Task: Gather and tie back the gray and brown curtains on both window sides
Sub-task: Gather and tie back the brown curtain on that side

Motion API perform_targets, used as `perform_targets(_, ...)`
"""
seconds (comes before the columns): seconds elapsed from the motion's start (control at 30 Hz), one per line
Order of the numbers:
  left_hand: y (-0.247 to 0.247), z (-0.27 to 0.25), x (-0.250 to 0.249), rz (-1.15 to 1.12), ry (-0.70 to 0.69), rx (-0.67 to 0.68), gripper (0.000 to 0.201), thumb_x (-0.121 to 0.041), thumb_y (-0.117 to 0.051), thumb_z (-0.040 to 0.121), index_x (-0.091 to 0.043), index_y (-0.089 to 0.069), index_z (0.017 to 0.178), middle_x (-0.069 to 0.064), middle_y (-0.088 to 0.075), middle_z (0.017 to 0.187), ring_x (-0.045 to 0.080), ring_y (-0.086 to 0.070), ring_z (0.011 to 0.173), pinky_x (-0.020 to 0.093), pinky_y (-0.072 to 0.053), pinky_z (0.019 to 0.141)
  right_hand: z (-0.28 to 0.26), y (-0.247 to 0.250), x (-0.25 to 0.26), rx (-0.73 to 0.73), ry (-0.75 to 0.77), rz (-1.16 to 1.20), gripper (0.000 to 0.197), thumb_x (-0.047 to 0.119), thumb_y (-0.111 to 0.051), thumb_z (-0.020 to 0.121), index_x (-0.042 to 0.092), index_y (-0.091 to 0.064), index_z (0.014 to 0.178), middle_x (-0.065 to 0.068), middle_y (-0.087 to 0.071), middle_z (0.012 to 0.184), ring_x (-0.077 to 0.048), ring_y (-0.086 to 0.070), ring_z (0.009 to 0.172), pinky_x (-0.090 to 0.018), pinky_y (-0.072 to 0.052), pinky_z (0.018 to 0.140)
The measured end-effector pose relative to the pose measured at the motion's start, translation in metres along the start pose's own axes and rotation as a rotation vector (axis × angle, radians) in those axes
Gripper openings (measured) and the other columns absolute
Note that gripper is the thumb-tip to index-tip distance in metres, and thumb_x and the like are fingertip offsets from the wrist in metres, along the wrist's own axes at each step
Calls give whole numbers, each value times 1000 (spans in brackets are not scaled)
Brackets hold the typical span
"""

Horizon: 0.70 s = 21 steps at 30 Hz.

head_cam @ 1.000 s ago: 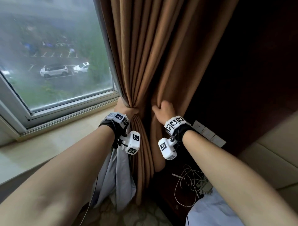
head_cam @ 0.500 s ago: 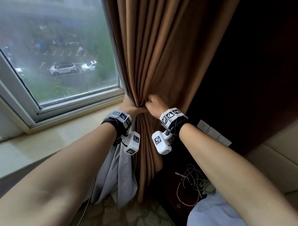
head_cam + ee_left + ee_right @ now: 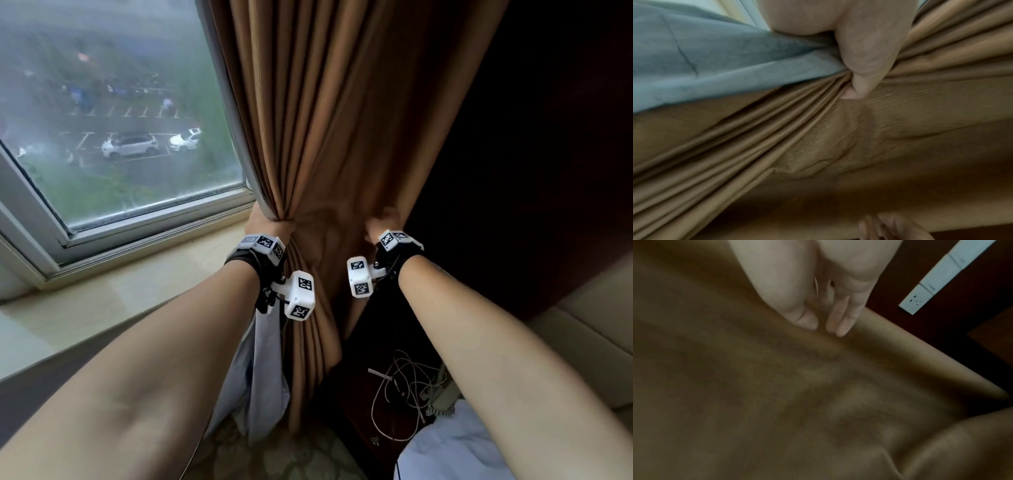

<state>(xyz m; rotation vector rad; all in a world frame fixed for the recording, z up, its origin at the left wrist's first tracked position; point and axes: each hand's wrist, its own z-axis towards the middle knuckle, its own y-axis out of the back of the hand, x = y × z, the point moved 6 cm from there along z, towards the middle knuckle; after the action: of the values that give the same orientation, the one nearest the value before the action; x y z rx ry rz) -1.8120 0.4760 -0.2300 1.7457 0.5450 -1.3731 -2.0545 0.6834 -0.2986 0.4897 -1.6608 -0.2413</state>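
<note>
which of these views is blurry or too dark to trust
Head view: mostly clear on the brown curtain, window hazy, right side near black. Left wrist: smeared, though the gray curtain reads. Right wrist: dim and soft; only the socket strip is bright.

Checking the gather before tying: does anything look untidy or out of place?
The brown curtain is only half gathered: a slack, wrinkled span hangs between the left hand and right hand. White cables lie tangled below.
</note>
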Motion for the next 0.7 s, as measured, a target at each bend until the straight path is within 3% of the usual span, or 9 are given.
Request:
perform_targets(0.07, 1, 0, -3, 22, 3, 2, 32, -14, -68, 70, -20, -58, 100, -6, -56, 76, 24, -57, 83, 28, -38, 68, -9, 23, 21, -19, -12, 15, 82, 30, -60, 67, 11, -37, 143, -15, -49, 140, -34, -55, 124, -45, -49, 101)
perform_targets(0.17, 3, 1, -5, 36, 9, 22, 32, -14, -69, 72, -20, -57, 101, -3, -58, 81, 23, -56, 83, 27, -39, 70, -54, 57, 70, -107, -19, 83, 82, 24, -61, 86, 11, -15, 153, -10, -27, 157, -32, -37, 140, -38, -35, 113)
perform_targets(0.2, 3, 3, -4, 34, 11, 24, 35, -13, -69, 71, -19, -59, 105, -2, -59, 85, 24, -56, 84, 27, -39, 70, -53, 58, 74, -101, -30, 100, 82, 27, -63, 86, 12, -18, 153, -9, -32, 156, -31, -39, 139, -36, -34, 111)
perform_targets(0.23, 3, 3, -4, 31, 13, 23, 38, -13, -70, 71, -17, -60, 107, -1, -59, 89, 24, -56, 85, 27, -39, 71, -50, 61, 76, -97, -29, 108, 86, 36, -67, 77, 14, -29, 151, -11, -44, 148, -32, -46, 134, -36, -36, 107)
perform_targets(0.3, 3, 5, -1, 19, 17, 20, 39, -14, -71, 68, -17, -61, 106, -1, -60, 86, 25, -59, 85, 28, -40, 70, -39, 58, 75, -85, -5, 98, 86, 47, -66, 56, 17, -52, 136, -9, -66, 125, -32, -62, 116, -46, -44, 104)
perform_targets(0.37, 3, 8, 1, 11, 27, 19, 36, -16, -72, 65, -19, -62, 99, -5, -59, 77, 26, -61, 83, 28, -42, 68, -47, 53, 79, -73, 48, 62, 64, 34, -70, 69, 14, -58, 128, -11, -69, 119, -33, -65, 110, -42, -50, 98)
perform_targets(0.47, 1, 9, 0, -13, 12, 41, 38, -20, -70, 58, -18, -62, 95, -8, -59, 73, 23, -62, 80, 27, -43, 65, -98, 38, 97, -24, 123, -117, 40, 24, -66, 85, 13, -62, 123, -12, -69, 119, -32, -64, 111, -32, -48, 88)
perform_targets(0.7, 1, 5, -9, -47, -44, 90, 75, -20, -72, 44, -10, -60, 118, 3, -65, 99, 21, -61, 91, 26, -46, 73, -148, -9, 109, 128, 369, -170, 27, 20, -64, 82, 2, -67, 101, -20, -72, 98, -34, -68, 95, -31, -46, 71)
